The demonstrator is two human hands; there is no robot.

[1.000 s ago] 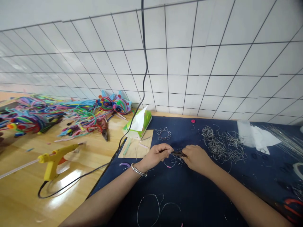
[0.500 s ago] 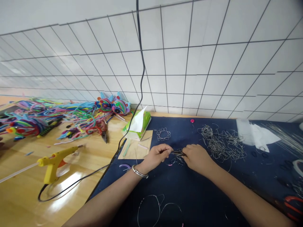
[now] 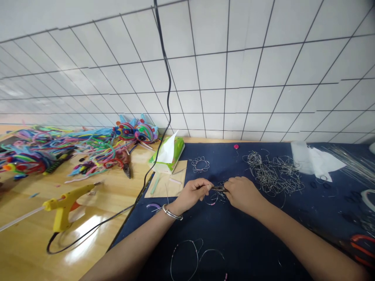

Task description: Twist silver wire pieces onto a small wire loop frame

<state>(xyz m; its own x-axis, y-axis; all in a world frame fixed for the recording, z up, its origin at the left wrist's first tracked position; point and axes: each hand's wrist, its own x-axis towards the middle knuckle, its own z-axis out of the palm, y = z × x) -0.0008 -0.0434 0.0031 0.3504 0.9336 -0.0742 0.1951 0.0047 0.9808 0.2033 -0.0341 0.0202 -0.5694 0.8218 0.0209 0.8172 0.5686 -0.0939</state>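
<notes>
My left hand (image 3: pixel 195 192), with a silver bangle (image 3: pixel 172 212) at the wrist, pinches a thin wire whose end meets the pliers. Wrapped round the handles of the dark pliers (image 3: pixel 219 189) is my right hand (image 3: pixel 241 194). Their jaws point left, right at my left fingertips. Below and behind the jaws lie small bent wire pieces (image 3: pixel 222 197) and a wire loop with a pink section (image 3: pixel 213 201). A flower-shaped wire ring (image 3: pixel 200 164) rests on the dark blue mat beyond my left hand. Nearer me lies a larger loop of wire (image 3: pixel 185 259).
A tangled heap of wire (image 3: pixel 272 173) lies right of my hands, with white paper (image 3: pixel 325 162) behind. Left are a tissue pack (image 3: pixel 168 154), a yellow glue gun (image 3: pixel 66 205) with its black cord (image 3: pixel 99 224), and colourful pipe cleaners (image 3: pixel 88 140). Red-handled scissors (image 3: pixel 361 248) sit lower right.
The whole view has shifted slightly as the head moved. Both hands keep their hold at the same spot, the pliers' jaws still by the left fingertips.
</notes>
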